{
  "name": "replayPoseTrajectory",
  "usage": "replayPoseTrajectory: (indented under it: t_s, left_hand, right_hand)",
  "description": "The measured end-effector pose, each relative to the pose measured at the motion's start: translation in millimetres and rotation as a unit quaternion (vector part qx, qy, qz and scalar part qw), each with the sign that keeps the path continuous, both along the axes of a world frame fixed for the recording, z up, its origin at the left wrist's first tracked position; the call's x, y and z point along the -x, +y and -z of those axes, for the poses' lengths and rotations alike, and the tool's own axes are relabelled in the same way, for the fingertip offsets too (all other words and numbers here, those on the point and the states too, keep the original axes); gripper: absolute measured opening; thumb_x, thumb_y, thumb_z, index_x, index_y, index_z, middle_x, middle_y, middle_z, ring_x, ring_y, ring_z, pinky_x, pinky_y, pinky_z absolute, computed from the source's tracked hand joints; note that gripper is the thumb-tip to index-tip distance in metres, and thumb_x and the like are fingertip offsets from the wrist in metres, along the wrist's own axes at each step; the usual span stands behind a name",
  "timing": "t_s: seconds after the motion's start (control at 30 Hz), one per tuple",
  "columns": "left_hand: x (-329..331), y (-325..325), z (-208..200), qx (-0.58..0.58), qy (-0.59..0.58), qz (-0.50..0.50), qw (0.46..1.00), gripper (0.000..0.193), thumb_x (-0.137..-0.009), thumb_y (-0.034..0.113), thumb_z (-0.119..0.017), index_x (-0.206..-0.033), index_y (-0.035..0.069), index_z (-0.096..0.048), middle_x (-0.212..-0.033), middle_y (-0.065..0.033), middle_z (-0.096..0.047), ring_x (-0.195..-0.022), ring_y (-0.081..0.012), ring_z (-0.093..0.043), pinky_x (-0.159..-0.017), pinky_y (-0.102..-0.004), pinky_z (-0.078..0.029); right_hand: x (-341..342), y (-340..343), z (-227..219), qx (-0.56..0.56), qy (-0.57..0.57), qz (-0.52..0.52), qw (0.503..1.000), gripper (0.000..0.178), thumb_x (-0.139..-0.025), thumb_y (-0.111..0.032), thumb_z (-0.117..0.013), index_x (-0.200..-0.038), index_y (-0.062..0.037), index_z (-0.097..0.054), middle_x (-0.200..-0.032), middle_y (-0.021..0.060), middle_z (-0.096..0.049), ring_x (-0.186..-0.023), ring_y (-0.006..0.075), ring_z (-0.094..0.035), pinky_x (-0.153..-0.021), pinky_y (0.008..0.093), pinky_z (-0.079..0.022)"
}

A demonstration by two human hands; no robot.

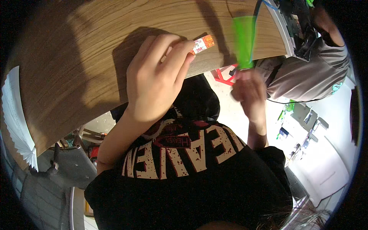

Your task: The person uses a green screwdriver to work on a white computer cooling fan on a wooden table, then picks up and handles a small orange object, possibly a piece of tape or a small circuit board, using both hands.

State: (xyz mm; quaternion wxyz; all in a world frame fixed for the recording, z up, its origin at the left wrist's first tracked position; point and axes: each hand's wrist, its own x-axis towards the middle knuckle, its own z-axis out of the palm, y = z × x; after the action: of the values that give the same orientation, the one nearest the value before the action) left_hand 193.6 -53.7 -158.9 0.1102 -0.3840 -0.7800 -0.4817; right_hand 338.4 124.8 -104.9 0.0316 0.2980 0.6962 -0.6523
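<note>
My left hand is over the wooden table, fingers closed round a small orange-and-white printed packet. One end of the packet sticks out to the right past my fingertips; the rest is hidden by the hand. Past the table's near edge, my right hand is smeared by motion. Its fingers appear wrapped round the lower end of a see-through bright green flat piece, which points away from me over the table. Blur hides the exact kind of this green piece.
A fanned white paper booklet lies at the table's left edge. Close on the right sits another person in a grey shirt, beside dark equipment at the table's end. A blue cable runs by the green piece. Red framing shows below the table.
</note>
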Motion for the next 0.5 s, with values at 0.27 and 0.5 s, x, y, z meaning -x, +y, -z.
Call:
replayPoseTrajectory:
  t_s: [0.27, 0.5]
  left_hand:
    - [-5, 0, -2, 0.016, -0.021, -0.026, 0.999, 0.032, -0.075, 0.011, -0.075, -0.104, 0.01, -0.062, -0.086, -0.0059, -0.06, -0.076, -0.0224, -0.059, -0.065, -0.0327, -0.051]
    - [-3, -3, -4, 0.012, -0.04, -0.016, 0.999, 0.035, -0.073, 0.01, -0.076, -0.104, 0.009, -0.061, -0.088, -0.0057, -0.061, -0.078, -0.0235, -0.06, -0.068, -0.0332, -0.051]
  right_hand:
    - [-1, -15, -9, -0.181, 0.092, 0.005, 0.979, 0.021, -0.102, -0.014, -0.041, -0.096, 0.0006, -0.056, -0.063, -0.0015, -0.046, -0.053, 0.0063, -0.041, -0.05, 0.0229, -0.032]
    - [-8, -24, -2, -0.226, 0.112, 0.04, 0.967, 0.008, -0.096, -0.003, -0.048, -0.097, 0.0018, -0.054, -0.067, 0.0094, -0.058, -0.055, 0.015, -0.054, -0.053, 0.0276, -0.042]
